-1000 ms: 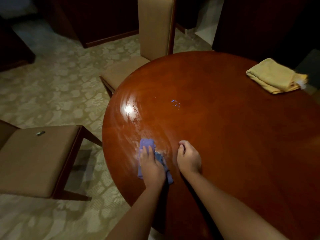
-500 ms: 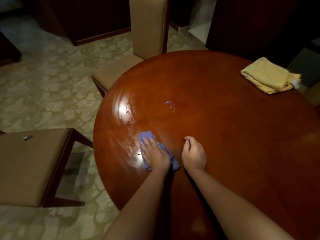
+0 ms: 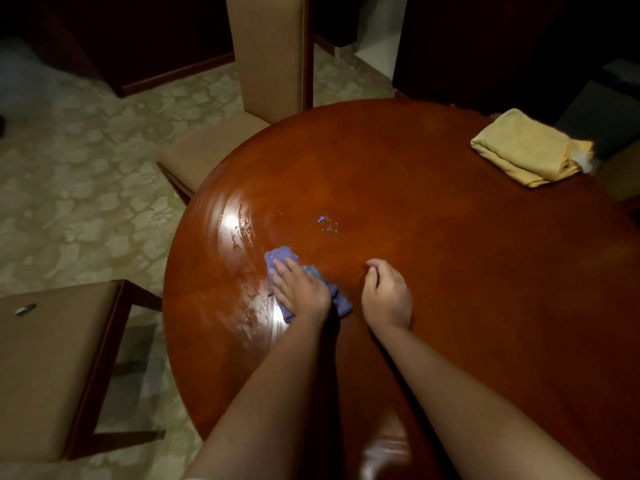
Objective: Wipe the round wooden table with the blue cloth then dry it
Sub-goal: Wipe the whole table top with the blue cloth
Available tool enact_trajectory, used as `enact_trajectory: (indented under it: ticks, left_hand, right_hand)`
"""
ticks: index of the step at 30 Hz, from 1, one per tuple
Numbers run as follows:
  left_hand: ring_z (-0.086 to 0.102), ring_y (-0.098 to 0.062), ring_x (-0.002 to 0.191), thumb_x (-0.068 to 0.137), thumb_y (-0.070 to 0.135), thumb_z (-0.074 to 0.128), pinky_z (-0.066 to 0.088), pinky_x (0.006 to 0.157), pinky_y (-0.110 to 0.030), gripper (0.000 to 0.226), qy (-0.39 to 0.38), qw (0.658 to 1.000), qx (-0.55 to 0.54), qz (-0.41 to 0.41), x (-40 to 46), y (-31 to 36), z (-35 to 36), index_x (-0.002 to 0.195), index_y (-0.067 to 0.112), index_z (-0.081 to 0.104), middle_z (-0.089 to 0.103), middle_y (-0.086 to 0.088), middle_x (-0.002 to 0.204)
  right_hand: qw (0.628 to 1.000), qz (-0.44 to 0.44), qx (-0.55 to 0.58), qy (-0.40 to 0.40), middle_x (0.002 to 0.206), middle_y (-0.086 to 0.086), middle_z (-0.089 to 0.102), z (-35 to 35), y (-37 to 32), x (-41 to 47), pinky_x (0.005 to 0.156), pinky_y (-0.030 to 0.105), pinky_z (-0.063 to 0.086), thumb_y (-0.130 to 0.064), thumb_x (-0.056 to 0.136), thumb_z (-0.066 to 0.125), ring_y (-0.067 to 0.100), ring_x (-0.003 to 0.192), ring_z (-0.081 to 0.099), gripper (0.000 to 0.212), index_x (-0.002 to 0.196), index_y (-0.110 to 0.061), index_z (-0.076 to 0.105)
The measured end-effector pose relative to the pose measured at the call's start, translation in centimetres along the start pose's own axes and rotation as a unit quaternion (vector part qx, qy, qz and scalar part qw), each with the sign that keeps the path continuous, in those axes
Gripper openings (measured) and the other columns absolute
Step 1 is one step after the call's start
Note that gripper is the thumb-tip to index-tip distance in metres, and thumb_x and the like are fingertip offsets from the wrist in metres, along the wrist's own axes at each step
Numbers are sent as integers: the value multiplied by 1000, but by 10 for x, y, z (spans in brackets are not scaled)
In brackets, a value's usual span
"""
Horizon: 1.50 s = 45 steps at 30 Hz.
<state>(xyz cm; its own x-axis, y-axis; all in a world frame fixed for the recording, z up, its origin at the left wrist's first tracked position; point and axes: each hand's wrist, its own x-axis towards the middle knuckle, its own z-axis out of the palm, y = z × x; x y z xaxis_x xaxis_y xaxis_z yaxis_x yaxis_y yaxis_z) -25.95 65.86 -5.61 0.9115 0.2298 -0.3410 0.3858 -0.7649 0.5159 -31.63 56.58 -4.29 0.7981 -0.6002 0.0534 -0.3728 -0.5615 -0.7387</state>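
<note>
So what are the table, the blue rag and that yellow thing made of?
The table looks like reddish-brown wood with a glossy varnish: faint grain lines show and lamp glare reflects off it. The blue cloth under the left hand seems soft, fuzzy fabric, perhaps microfibre. The folded yellow cloth looks like plush towelling; the exact fibre can't be told.

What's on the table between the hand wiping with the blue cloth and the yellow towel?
Head view: mostly bare table. Between left hand on blue cloth and yellow towel rests only the curled right hand.
</note>
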Motion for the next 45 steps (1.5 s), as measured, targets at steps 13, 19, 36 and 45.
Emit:
enact_trajectory:
  ticks: [13, 19, 36, 45]
  left_hand:
    - [-10, -19, 147, 105, 24, 25, -7, 116, -34, 51, -64, 988, 27, 139, 97, 45, -3, 153, 13, 10, -4, -4, 160]
    - [17, -23, 146, 104, 17, 34, 11, 118, -38, 41, -124, 950, -24, 285, 130, 56, -1, 144, 6, 38, 26, -9, 155]
    - [53, -12, 107, 99, 3, 39, 42, 71, 2, 32, -213, 929, -179, 244, -20, 1, 8, 101, -5, 70, 59, -12, 122]
    - [55, 4, 96, 100, 5, 40, 42, 76, 1, 31, -202, 935, -213, 198, -112, -63, 13, 107, -7, 68, 59, -10, 125]
  right_hand:
    - [998, 59, -35, 9, 120, 3, 64, 9, 2, 63, 88, 29, 40, -13, 100, 41, 21, 115, 54, 29, 119, -11, 62]
    - [995, 86, -51, 15, 123, 0, 62, 9, 6, 78, 87, 28, 40, -17, 102, 37, 18, 116, 53, 32, 124, -14, 59]
    - [999, 38, -10, 34, 106, 13, 68, -28, 18, 14, 76, 36, 43, -19, 93, 38, 34, 103, 58, 35, 110, -7, 67]
    - [1000, 12, 5, -25, 115, 9, 65, -51, 26, -40, 74, 29, 38, -15, 101, 40, 27, 108, 56, 29, 120, -11, 62]
